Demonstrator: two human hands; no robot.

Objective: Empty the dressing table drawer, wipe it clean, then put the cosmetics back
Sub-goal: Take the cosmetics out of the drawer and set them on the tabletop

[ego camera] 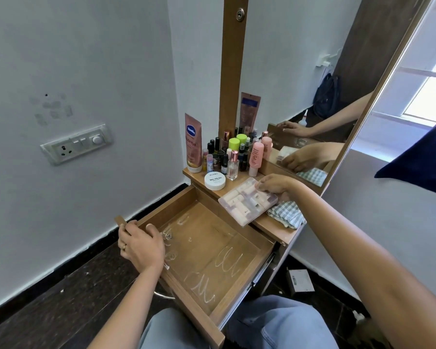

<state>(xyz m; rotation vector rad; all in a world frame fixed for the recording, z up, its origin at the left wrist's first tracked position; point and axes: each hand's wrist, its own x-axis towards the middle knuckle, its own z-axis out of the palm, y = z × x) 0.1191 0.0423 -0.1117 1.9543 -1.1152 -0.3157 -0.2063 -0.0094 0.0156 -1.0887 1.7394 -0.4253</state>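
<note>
Looking down through the head camera, I have the drawer (207,243) pulled well out of the dressing table (269,226), filling the middle of my view. Its wooden floor is bare except for white smeared squiggles and a small shiny trinket (168,236) at nine o'clock, which I cannot identify. The left hand (140,244) sits at that same nine o'clock rim, fingers curled over the drawer's side wall and gripping it; a ring (124,246) shows on one finger.

At about one o'clock from the drawer, on top of the dressing table, lies a clear case (247,201) packed with pale tubes, one corner jutting over the table's edge above the drawer. The right hand (277,187) is on the case's far right corner, fingers bent down onto the lid and holding it; the thumb is hidden from me. A checked cloth (286,215) lies crumpled at four o'clock of the case, touching it.

At twelve o'clock the other cosmetics stand crowded together. There is a Vaseline tube (193,142) upright on the left, a white nail polish jar (214,180) in front, a glass perfume bottle (232,166) just beside it and a pink bottle (256,157) to the right, all near the mirror (300,71). A switchboard (77,144) is on the wall at ten o'clock. At six o'clock I see knees in jeans (282,321).
</note>
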